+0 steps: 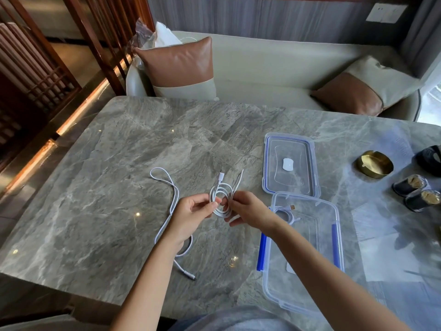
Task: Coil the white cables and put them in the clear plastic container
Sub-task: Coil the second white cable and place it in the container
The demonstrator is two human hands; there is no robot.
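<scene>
Coiled white cable [221, 186], pinched between left hand [191, 216], right hand [250, 211]

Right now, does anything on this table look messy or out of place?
Only the loose white cable sprawled uncoiled on the marble table, beside the left hand gripping the coiled cable. The lid lies off the open container, which looks deliberate. Nothing seems spilled or broken.

I have both bare forearms reaching up from the bottom edge and angling toward each other, wrists fairly straight. My left hand [191, 217] has its fingers curled, thumb and fingertips pinching the left side of the white cable coil [220, 199]. My right hand [248, 211] faces it close by, pinching the coil's right side, two lower fingers stretched out.
</scene>
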